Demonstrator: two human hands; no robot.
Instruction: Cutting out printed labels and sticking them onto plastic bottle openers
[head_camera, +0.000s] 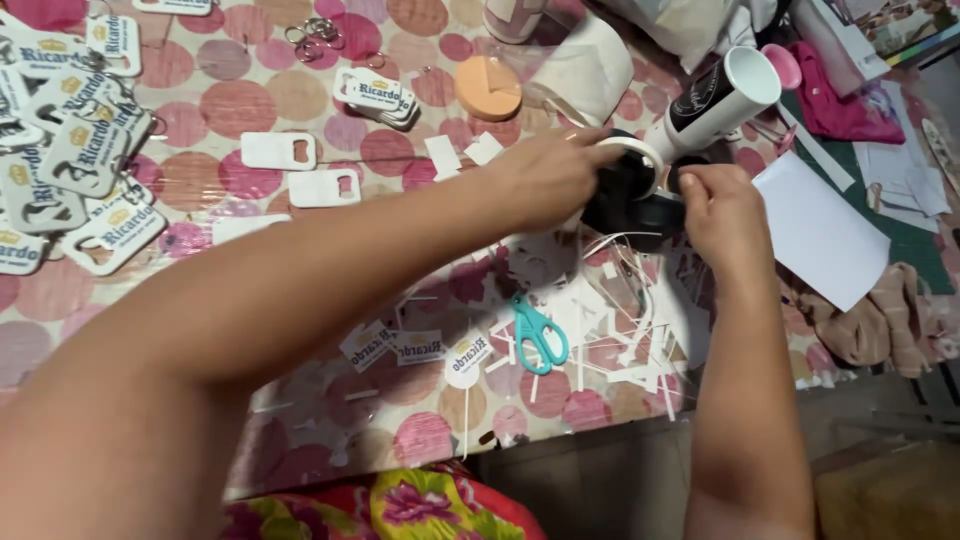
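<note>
Head view only: left hand (545, 180) closed over a black tape dispenser (630, 205), fingers curled on its top beside the white tape roll (632, 152); right hand (722, 215) pinched on the dispenser's right side, thumb and fingers shut on it, exact hold on any tape end hidden. Dispenser near the far right of the tabletop (200, 140), just below a white tube with a black label (715, 95) lying tilted and touching or nearly touching it. Probable risks: tube knocked and rolled off by either wrist; tape end stuck to fingers or folded onto itself; paper strips (620, 330) swept off the near edge by the right forearm. Teal scissors (538, 335) lying among the scraps under the arms, blades toward the near edge, easily caught by a sleeve-less forearm. Printed tags (75, 150) and blank white bottle-opener shapes (278, 152) well apart to the left, unlikely to be disturbed.
</note>
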